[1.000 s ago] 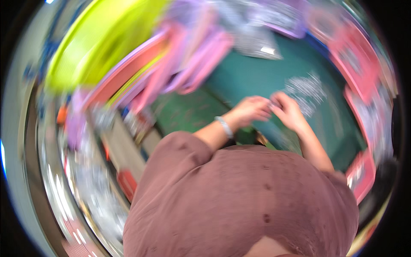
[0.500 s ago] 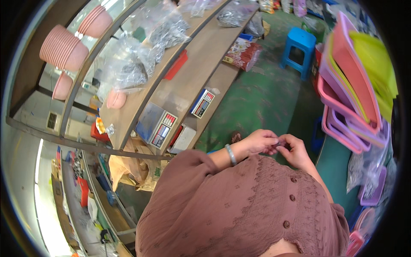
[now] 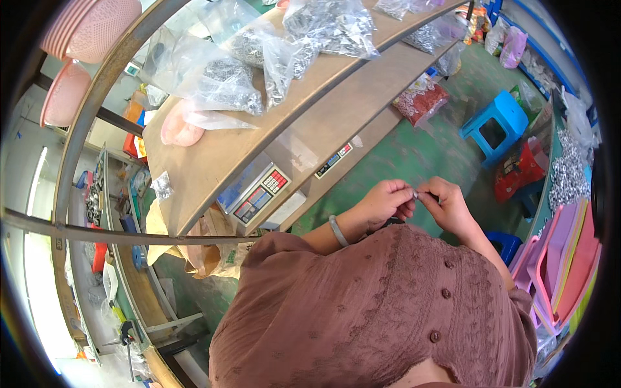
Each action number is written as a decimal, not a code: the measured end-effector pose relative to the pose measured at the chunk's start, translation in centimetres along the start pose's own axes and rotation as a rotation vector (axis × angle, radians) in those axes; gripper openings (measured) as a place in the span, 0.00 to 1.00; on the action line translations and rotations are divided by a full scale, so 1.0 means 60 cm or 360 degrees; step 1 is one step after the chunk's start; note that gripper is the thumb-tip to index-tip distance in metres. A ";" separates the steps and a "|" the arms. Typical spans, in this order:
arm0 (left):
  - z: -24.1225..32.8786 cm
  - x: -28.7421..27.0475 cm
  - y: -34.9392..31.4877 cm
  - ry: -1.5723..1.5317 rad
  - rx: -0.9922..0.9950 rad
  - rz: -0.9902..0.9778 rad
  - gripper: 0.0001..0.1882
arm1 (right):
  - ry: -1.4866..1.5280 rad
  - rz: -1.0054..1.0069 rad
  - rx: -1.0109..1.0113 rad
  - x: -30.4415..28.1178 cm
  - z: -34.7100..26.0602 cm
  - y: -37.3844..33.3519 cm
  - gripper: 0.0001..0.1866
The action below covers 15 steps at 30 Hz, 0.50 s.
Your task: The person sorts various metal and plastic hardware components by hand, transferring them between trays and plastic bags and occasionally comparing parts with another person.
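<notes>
In front of my chest, my left hand [image 3: 387, 203] and my right hand [image 3: 446, 202] meet at the fingertips. Between them is a small silvery piece [image 3: 415, 193], too small for me to name. Thumb and forefinger of each hand are pinched on it, and the other fingers curl inward. A pale bangle [image 3: 337, 231] circles my left wrist. Beyond the hands lies the green floor. To their left, a scale with a red-and-white keypad [image 3: 262, 196] sits on a lower shelf.
Clear bags of small metal parts [image 3: 226, 81] and a pink basket [image 3: 181, 124] lie on the shelf [image 3: 284, 103] at left. A blue stool [image 3: 495, 128] stands ahead right, beside a red bag [image 3: 519, 169]. Stacked pink and purple trays [image 3: 556, 258] are close on my right.
The view has swung right and closer to the shelf, so the trays now sit lower and the stool nearer. Both hands remain joined at the fingertips, with the silvery piece now showing between them.
</notes>
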<state>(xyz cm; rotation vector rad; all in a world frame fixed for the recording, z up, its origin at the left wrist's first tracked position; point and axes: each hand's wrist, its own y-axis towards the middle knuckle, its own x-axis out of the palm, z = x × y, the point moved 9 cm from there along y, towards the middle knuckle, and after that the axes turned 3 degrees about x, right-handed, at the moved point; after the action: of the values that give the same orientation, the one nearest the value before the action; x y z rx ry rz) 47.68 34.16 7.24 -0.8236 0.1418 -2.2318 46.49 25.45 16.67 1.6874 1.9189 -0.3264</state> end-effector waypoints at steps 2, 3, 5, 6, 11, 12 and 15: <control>0.042 -0.041 -0.002 -0.0019 0.0040 0.0084 0.07 | -0.0018 0.0009 -0.0132 0.021 -0.022 0.053 0.03; 0.061 -0.059 -0.001 -0.0023 0.0078 0.0101 0.07 | -0.0060 0.0046 -0.0224 0.028 -0.033 0.076 0.03; 0.095 -0.092 -0.011 -0.0019 0.0118 0.0188 0.08 | 0.0006 -0.0024 -0.0231 0.046 -0.044 0.116 0.03; 0.108 -0.106 -0.019 -0.0014 0.0113 0.0251 0.08 | 0.0039 -0.0061 -0.0234 0.056 -0.050 0.135 0.03; 0.163 -0.172 -0.057 -0.0130 0.0268 0.0477 0.07 | 0.0236 -0.0227 -0.0392 0.103 -0.076 0.215 0.04; 0.167 -0.181 -0.062 -0.0194 0.0313 0.0504 0.07 | 0.0264 -0.0236 -0.0462 0.111 -0.081 0.226 0.04; 0.184 -0.209 -0.082 -0.0322 0.0462 0.0621 0.07 | 0.0282 -0.0320 -0.0571 0.136 -0.091 0.260 0.05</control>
<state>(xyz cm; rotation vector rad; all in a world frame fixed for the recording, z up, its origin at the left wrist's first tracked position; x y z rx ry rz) 57.81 47.77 11.09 -0.7797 -0.1086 -1.7425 59.81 37.90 19.39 1.3293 2.1310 0.0953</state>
